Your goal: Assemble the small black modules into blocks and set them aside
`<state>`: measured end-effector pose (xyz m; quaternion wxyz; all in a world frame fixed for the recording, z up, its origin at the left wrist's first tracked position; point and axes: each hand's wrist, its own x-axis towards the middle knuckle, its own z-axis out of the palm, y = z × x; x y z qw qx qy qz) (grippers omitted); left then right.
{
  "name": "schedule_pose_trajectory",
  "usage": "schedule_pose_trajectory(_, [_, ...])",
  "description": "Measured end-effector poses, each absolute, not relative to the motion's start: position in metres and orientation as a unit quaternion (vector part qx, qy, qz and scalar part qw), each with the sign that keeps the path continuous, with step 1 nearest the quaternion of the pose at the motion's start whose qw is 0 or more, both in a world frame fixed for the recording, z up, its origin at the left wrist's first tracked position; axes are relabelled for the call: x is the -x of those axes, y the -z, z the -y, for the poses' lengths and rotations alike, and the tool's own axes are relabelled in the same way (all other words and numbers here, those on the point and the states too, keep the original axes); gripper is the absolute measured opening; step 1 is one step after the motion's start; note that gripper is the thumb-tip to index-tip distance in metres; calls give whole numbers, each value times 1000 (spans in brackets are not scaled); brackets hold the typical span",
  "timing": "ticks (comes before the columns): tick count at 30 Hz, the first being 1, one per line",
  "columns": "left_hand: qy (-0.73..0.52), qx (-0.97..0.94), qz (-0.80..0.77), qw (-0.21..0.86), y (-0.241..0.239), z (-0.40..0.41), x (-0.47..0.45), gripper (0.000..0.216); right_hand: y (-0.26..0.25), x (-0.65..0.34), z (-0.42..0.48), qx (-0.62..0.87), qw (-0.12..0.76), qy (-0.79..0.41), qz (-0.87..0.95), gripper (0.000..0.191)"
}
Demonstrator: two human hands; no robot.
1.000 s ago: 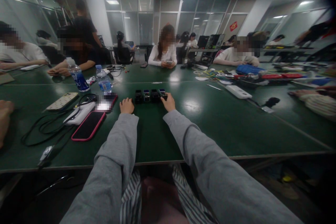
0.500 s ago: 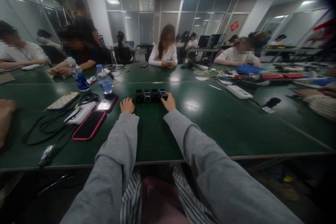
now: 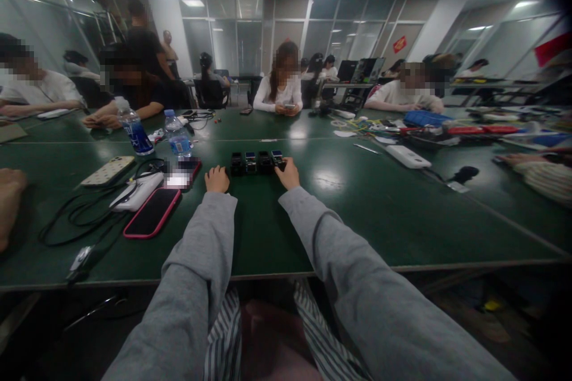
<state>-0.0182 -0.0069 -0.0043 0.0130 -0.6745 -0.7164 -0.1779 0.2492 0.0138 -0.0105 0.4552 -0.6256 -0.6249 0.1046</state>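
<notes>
Several small black box-shaped devices stand in a short row on the green table. At its right end is a device with a bluish screen-like top (image 3: 277,155). My right hand (image 3: 289,175) is closed on that device, thumb and fingers at its near right side. The leftmost device (image 3: 236,163) is all dark. Just left of it my left hand (image 3: 217,180) lies palm down on the tabletop, holding nothing, fingers loosely bent and apart. Between the ends sit a light-topped device (image 3: 250,162) and another dark one (image 3: 264,162). Their exact kind is too small to tell.
On the left lie a pink-edged phone (image 3: 152,212), a white power strip (image 3: 137,191), loose black cables and two water bottles (image 3: 179,136). Rightward are another white power strip (image 3: 407,156), a pen (image 3: 366,148) and a blue tray (image 3: 426,118). Other people sit around the table.
Both my hands and the row of devices stay in place. In the far left background, another person has come into view beside the standing one.
</notes>
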Motion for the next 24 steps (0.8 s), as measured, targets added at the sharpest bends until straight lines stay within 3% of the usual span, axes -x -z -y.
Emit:
schedule_pose_trajectory(10, [179, 673, 717, 19, 7, 6, 18, 45, 14, -249, -17, 614, 464, -87, 632, 42])
schedule_pose_trajectory(17, [174, 674, 718, 15, 4, 7, 18, 45, 8, -245, -13, 618, 477, -3, 625, 45])
schedule_pose_trajectory(24, [172, 669, 723, 9, 0, 11, 15, 46, -7, -231, 10, 551, 389, 68, 735, 45])
